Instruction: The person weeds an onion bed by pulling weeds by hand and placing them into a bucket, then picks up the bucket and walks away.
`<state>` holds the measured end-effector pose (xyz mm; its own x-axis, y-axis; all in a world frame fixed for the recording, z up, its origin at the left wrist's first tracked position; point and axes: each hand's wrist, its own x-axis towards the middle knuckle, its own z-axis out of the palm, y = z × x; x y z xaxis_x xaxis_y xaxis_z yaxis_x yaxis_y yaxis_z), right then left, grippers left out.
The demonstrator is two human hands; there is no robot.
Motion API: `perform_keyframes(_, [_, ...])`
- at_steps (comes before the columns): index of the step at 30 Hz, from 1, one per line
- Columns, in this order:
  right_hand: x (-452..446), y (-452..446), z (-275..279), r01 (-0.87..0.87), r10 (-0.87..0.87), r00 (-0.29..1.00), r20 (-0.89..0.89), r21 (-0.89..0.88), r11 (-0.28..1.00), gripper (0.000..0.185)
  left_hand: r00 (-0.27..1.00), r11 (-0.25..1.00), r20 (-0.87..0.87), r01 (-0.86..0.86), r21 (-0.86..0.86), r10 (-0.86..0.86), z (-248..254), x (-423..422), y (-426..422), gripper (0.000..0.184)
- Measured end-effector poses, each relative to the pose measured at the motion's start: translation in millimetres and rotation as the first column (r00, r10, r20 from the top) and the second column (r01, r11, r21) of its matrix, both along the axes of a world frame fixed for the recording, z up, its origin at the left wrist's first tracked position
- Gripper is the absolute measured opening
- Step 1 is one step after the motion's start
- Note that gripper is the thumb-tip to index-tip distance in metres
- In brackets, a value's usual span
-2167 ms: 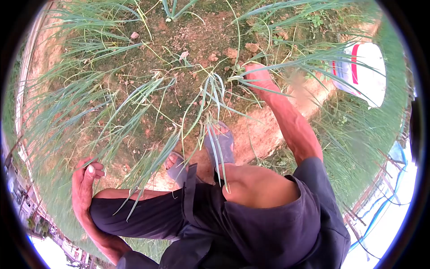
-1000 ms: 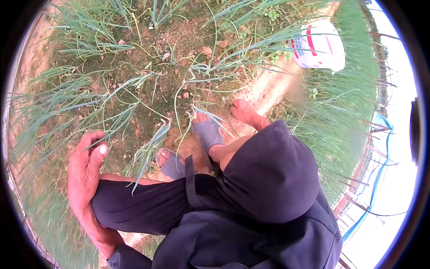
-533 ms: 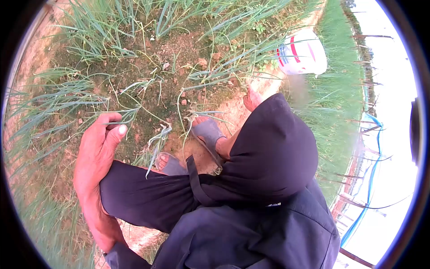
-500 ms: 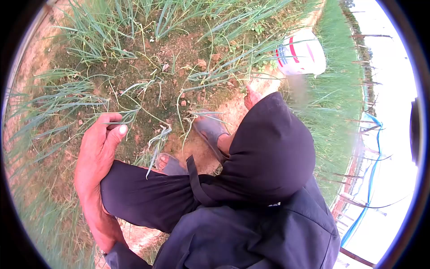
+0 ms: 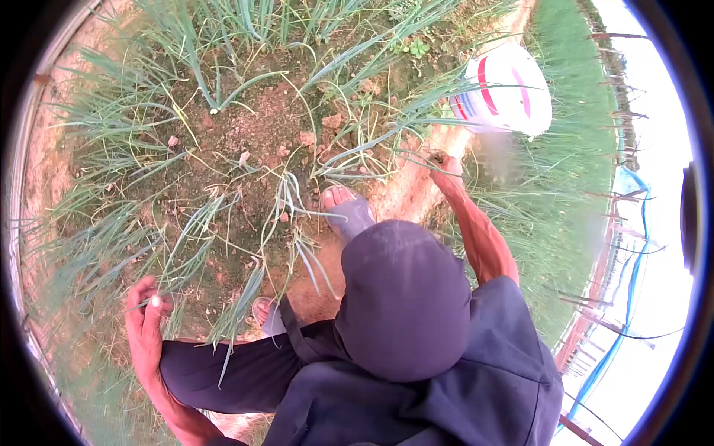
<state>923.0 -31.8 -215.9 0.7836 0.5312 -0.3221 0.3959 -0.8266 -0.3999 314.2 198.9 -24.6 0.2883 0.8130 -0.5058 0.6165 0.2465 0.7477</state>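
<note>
In what seemed a low reaching step, the person's right hand [image 5: 446,169], its grip unclear, was beside onion-like plants [image 5: 361,151] near a white bucket [image 5: 513,89], the next move needing care among leaves, while the left hand [image 5: 147,308] hung, thumb and fingers apart.

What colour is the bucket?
The bucket is mostly white, with red, pink and blue markings, best seen in the head view.
</note>
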Motion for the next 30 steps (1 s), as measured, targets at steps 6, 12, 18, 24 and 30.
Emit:
perform_keyframes(6, [56.9,41.1,-62.3,-0.428,0.332,0.87,0.364,0.226,0.875,0.038,0.965,0.979,-0.178,-0.203,-0.029,0.195,-10.6,-29.6,5.4,0.055])
perform_keyframes(12, [64.7,94.9,-48.4,0.315,-0.016,0.849,-0.528,0.482,0.817,0.026,0.937,0.952,-0.241,-0.287,-0.108,0.255,-2.7,-27.1,1.6,0.054])
perform_keyframes(18, [121.2,97.2,-114.0,0.15,0.132,0.926,-0.354,0.665,0.732,0.009,0.92,0.975,-0.376,-0.175,-0.139,0.112,15.4,-5.7,3.4,0.059])
perform_keyframes(24, [113.7,111.9,-132.2,0.11,-0.011,0.98,-0.197,0.501,0.858,0.021,0.91,0.966,-0.408,-0.168,-0.198,0.075,34.8,17.8,-19.2,0.062])
perform_keyframes(30, [103.5,133.9,-71.6,-0.234,0.231,0.97,0.076,0.048,0.971,0.021,0.921,0.942,-0.371,-0.224,-0.249,0.12,35.6,12.0,-25.0,0.064])
